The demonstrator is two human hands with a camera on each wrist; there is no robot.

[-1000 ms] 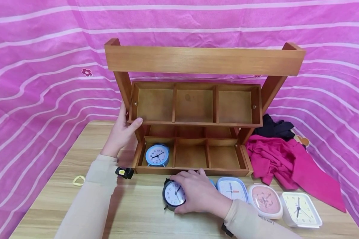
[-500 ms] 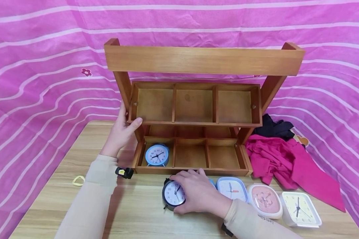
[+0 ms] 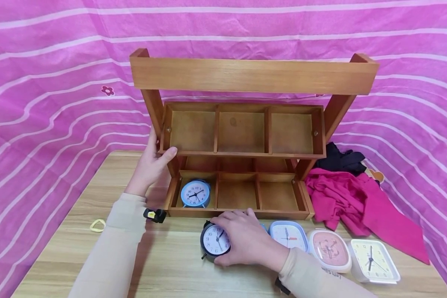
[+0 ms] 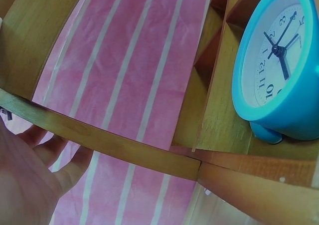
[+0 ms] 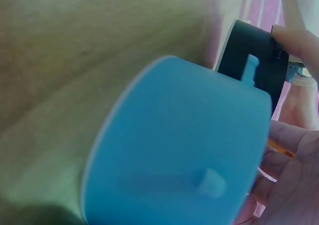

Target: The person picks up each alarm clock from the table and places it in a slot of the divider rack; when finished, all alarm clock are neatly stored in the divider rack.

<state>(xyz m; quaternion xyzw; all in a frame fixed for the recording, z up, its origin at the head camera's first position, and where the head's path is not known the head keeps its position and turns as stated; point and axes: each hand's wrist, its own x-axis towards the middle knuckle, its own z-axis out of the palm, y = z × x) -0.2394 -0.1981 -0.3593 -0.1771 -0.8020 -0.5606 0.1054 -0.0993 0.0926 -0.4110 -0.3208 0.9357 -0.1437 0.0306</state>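
A wooden two-tier rack [image 3: 253, 76] stands at the back of the table. My left hand [image 3: 150, 169] grips its left side, thumb on the upper tray's front corner; in the left wrist view the fingers pass behind a wooden bar [image 4: 129, 147]. A round light-blue alarm clock [image 3: 195, 193] sits in the lower tray's left compartment. My right hand [image 3: 247, 240] grips the right side of a round black alarm clock [image 3: 211, 240] in front of the rack. Another light-blue clock [image 5: 174, 140] fills the right wrist view; from the head it is mostly hidden behind the right hand.
Right of the hand lie a blue-rimmed square clock [image 3: 289, 236], a pink clock [image 3: 329, 250] and a white square clock [image 3: 374, 261]. Magenta cloth [image 3: 342, 198] and black cloth [image 3: 340, 159] are heaped beside the rack. A small yellow loop [image 3: 98, 225] lies at left.
The right hand and the black alarm clock have shifted very slightly left. The left hand stays where it was on the rack.
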